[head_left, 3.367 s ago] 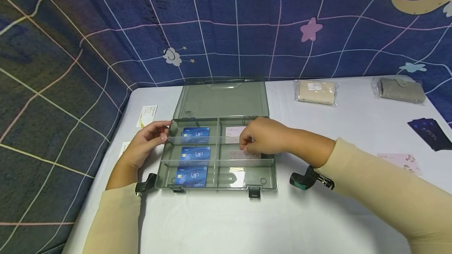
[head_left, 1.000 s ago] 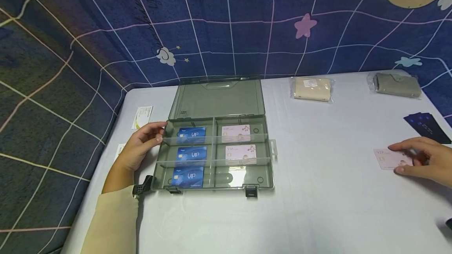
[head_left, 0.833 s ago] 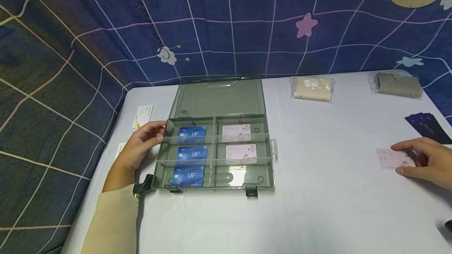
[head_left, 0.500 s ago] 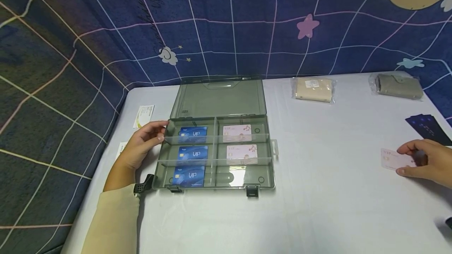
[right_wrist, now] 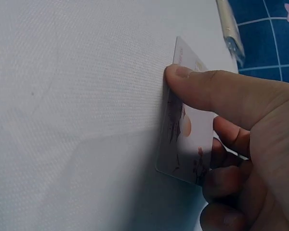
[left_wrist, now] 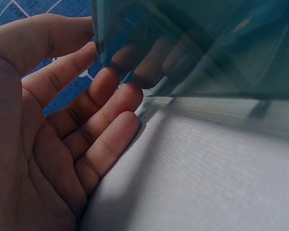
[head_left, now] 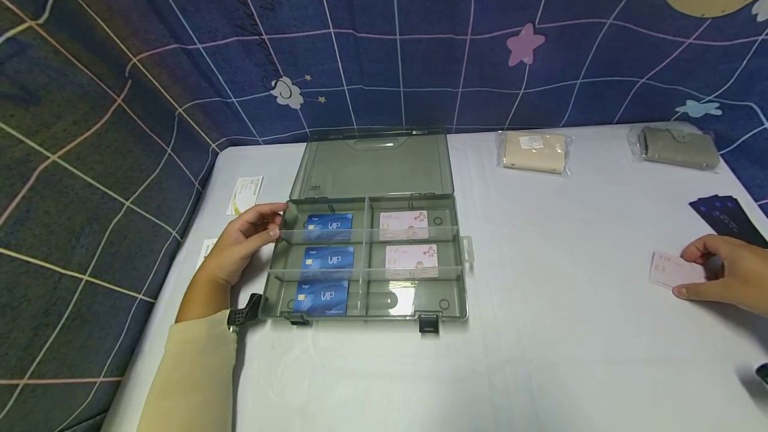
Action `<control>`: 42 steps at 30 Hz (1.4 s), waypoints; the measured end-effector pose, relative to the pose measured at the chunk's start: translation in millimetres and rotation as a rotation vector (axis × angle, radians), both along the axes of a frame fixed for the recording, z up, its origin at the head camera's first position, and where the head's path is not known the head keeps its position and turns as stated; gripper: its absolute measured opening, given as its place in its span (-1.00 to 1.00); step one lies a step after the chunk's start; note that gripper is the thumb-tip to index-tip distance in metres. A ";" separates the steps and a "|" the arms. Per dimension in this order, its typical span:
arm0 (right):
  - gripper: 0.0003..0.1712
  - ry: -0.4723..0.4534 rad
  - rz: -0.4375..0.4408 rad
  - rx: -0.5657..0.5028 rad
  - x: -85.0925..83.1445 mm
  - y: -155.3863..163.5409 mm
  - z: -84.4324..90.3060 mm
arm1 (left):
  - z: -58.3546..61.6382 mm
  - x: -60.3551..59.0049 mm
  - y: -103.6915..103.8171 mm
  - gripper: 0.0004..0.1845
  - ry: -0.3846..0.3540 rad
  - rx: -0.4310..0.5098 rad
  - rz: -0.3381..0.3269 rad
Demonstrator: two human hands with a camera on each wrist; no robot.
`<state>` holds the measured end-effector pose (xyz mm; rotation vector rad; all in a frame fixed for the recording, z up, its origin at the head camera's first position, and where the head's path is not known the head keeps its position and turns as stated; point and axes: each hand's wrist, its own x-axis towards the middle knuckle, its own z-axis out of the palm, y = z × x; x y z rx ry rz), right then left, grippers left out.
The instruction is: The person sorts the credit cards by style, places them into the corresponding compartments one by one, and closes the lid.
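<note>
Head view: the left hand point(head_left: 240, 245) rests relaxed fingers against the open organizer box point(head_left: 366, 259) at its 9 o'clock side, likely steadying it, while the right hand point(head_left: 723, 275), well apart at 3 o'clock, pinches a pink card point(head_left: 672, 271) tilted off the surface point(head_left: 540, 352).

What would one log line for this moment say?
left hand: steadies box | right hand: pinches pink card off table
</note>
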<state>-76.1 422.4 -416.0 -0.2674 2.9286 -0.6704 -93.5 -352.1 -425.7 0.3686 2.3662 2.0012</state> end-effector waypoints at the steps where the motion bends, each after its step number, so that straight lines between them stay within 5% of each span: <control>1: -0.31 0.010 0.005 -0.016 -0.3 -0.3 0.3 | -0.2 -0.1 -0.3 -0.55 0.002 -0.001 0.000; 12: -0.74 0.243 0.120 -0.098 -8.6 -4.9 4.9 | 0.4 -0.1 -1.6 -0.56 0.008 0.009 -0.002; 20: -0.86 0.067 0.099 0.084 -9.9 -34.2 34.6 | 1.3 0.3 -1.7 -0.55 -0.001 -0.008 0.003; 25: -0.88 0.043 0.155 0.134 -14.4 -63.3 56.4 | 0.9 0.2 -2.2 -0.55 0.001 -0.019 0.001; 32: -0.90 -0.062 0.256 0.096 -21.0 -110.5 84.1 | 0.5 0.7 -2.2 -0.55 0.004 -0.014 0.003; 42: -0.80 -0.108 0.416 -0.082 -29.4 -179.0 100.3 | -1.5 0.1 -1.1 -0.56 0.003 -0.020 0.001</control>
